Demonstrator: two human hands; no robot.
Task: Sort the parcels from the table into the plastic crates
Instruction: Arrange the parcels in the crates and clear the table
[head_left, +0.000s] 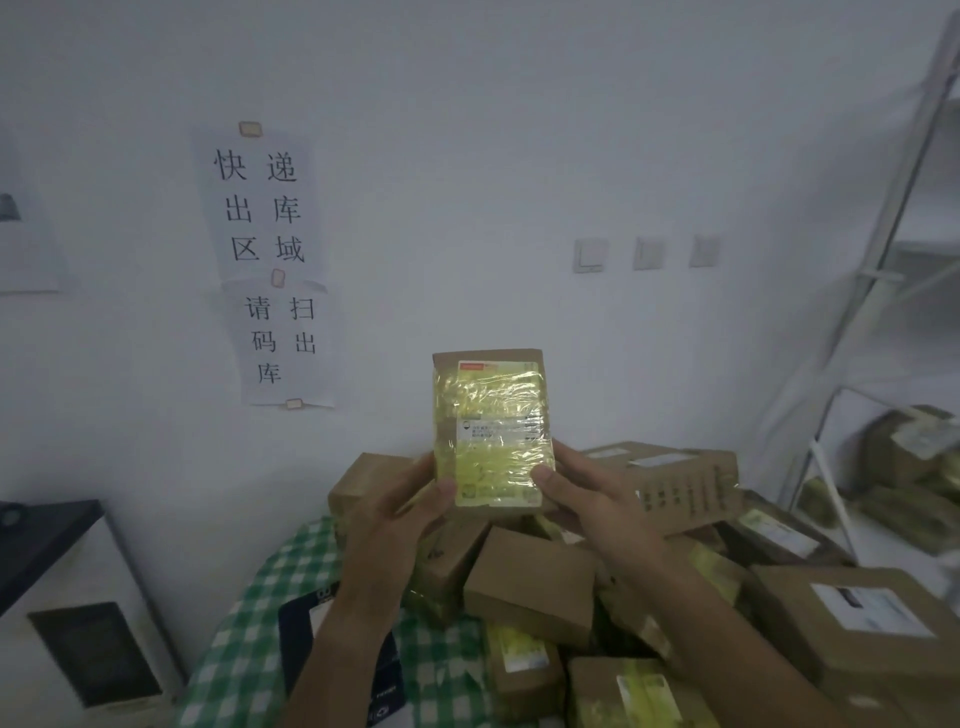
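We hold the taped cardboard parcel (491, 431) upright above the counter pile, left hand (395, 512) and right hand (592, 499) gripping its lower corners. Judged light, rigid; tape slippery: grip edges.

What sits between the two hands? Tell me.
In the head view, a small cardboard parcel with a yellow-taped label, held upright between the left hand and right hand.

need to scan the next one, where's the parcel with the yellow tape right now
In the head view, the yellow-taped parcel is centre frame, held upright between the left hand and right hand, above the pile of boxes.
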